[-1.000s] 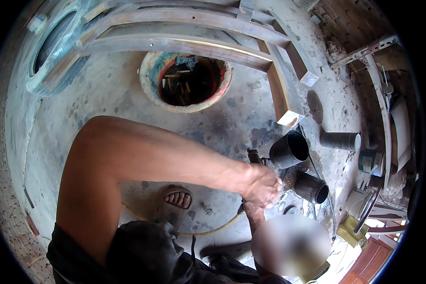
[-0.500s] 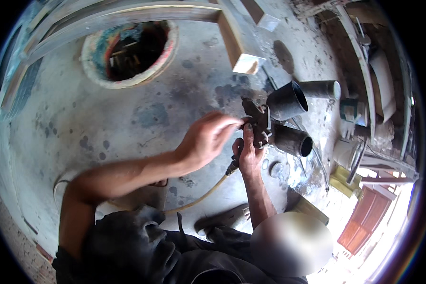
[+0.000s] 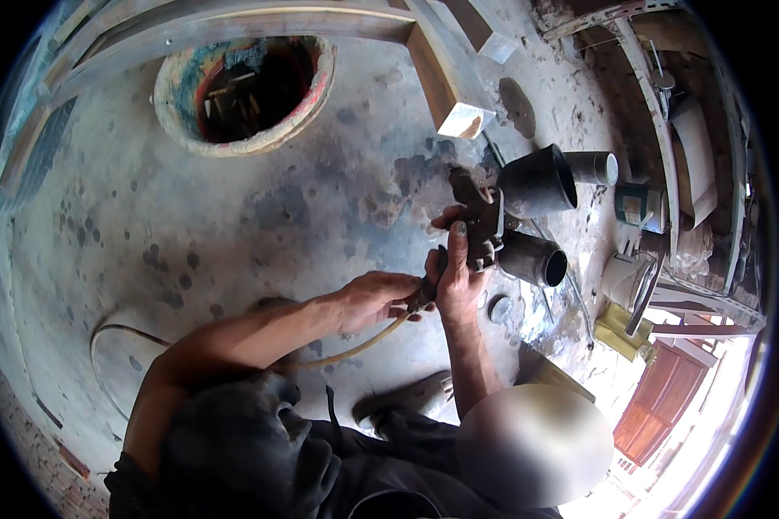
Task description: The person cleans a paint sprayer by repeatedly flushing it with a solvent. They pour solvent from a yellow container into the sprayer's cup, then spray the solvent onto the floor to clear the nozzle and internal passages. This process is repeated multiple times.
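My right hand [image 3: 460, 290] is wrapped round the handle of a dark, dirty spray gun [image 3: 476, 203], its thumb lying up along the body. My left hand [image 3: 376, 298] has its fingers closed on the hose connector [image 3: 421, 297] at the base of that handle. From the connector a yellow air hose [image 3: 355, 349] curves down toward my lap. Just right of the gun are two black cups, a wider upper cup [image 3: 537, 182] and a narrower lower cup [image 3: 532, 258], both with mouths facing right. How they join the gun is hidden.
A paint-stained round tub [image 3: 169, 121] with sticks inside stands at the far left. Wooden frame pieces [image 3: 441, 78] extend overhead of it. A grey cylinder [image 3: 593, 167], a white bucket [image 3: 625, 277] and a yellow can [image 3: 619, 333] are at the right. My shoe [image 3: 402, 402] rests on the stained floor.
My left hand has moved down from the rear of the spray gun to the hose connector. The gun and cups have shifted slightly in my right hand's grip.
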Demonstrator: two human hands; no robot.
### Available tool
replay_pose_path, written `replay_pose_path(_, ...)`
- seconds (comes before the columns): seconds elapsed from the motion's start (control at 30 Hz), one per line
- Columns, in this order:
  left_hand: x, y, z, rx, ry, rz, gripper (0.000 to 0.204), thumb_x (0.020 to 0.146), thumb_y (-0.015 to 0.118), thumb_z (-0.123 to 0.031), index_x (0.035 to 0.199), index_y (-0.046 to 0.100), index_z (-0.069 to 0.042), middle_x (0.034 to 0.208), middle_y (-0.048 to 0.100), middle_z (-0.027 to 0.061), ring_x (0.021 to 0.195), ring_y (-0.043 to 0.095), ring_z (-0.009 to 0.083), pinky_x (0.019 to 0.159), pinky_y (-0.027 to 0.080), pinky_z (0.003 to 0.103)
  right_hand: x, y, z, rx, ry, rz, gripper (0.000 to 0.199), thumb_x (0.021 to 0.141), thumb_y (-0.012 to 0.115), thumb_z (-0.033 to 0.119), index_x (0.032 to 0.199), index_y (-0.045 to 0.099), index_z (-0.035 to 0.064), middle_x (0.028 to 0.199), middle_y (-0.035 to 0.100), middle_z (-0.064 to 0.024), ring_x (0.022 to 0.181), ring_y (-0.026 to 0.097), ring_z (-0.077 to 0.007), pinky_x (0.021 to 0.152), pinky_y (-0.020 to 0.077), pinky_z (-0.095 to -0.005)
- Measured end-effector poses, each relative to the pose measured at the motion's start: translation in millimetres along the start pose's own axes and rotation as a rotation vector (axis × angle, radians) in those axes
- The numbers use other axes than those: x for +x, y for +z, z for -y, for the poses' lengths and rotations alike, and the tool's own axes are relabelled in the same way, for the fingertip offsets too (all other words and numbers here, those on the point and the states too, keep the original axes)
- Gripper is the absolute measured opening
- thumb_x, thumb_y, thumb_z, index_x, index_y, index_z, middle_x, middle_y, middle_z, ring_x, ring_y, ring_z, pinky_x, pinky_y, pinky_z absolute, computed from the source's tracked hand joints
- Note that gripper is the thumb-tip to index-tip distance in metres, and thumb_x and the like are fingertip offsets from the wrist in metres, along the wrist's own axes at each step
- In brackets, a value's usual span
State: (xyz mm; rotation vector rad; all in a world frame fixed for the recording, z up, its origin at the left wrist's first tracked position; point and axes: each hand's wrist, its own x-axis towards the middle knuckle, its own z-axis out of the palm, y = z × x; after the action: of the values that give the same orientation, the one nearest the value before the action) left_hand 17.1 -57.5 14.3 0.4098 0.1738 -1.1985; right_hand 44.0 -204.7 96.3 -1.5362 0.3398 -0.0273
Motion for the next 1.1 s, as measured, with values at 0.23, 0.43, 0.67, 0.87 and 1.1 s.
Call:
replay_pose_path(0.23,-1,-12,6,-0.059,-0.025,-0.079,0.035,0.106,0.057,-0.029,0.125,0.063,0.000,0.117,0.069,0.0081,0.112,0.065,0.0201,0.108,0.048,0.044,-7,7,-14,0.070,0.011,-0.074,0.036,0.107,0.056,0.018,0.139,0.047,0.0039,0.105,0.064,-0.0063,0.054,0.046,-0.0034,0.042,0.0383,-0.0193)
replay_pose_path(0.43,-7,-25,5,-0.158,-0.049,0.010,0.030,0.100,0.063,-0.017,0.122,0.065,0.004,0.114,0.069,0.0107,0.107,0.065,0.0200,0.101,0.049,0.037,-11,10,-30,0.183,-0.012,-0.078,0.055,0.103,0.060,0.010,0.153,0.036,0.0080,0.112,0.065,-0.0087,0.063,0.056,-0.0036,0.049,0.0449,-0.0196)
replay_pose_path(0.67,-4,-24,3,0.085,-0.020,-0.169,0.025,0.093,0.070,-0.010,0.116,0.068,-0.002,0.103,0.068,0.0017,0.091,0.061,0.0106,0.082,0.047,0.028,-16,2,-44,0.002,-0.085,-0.116,0.063,0.098,0.060,0.001,0.155,0.035,0.0029,0.120,0.062,-0.0112,0.104,0.059,-0.0174,0.092,0.0493,-0.0309)
replay_pose_path(0.87,-15,-27,12,0.082,-0.090,-0.169,0.019,0.097,0.065,-0.018,0.107,0.072,-0.004,0.101,0.069,0.0015,0.089,0.059,0.0104,0.081,0.045,0.027,-23,5,-44,0.151,-0.085,-0.130,0.061,0.102,0.057,0.002,0.157,0.032,0.0073,0.116,0.065,-0.0081,0.071,0.058,-0.0068,0.056,0.0480,-0.0225)
replay_pose_path(1.1,-12,-17,8,-0.032,-0.065,-0.150,0.018,0.104,0.059,-0.017,0.113,0.066,-0.004,0.102,0.067,0.0012,0.093,0.062,0.0119,0.086,0.051,0.028,-22,10,-35,0.131,-0.056,-0.104,0.041,0.106,0.055,0.016,0.143,0.041,0.0055,0.113,0.061,-0.0089,0.066,0.056,-0.0068,0.046,0.0467,-0.0209)
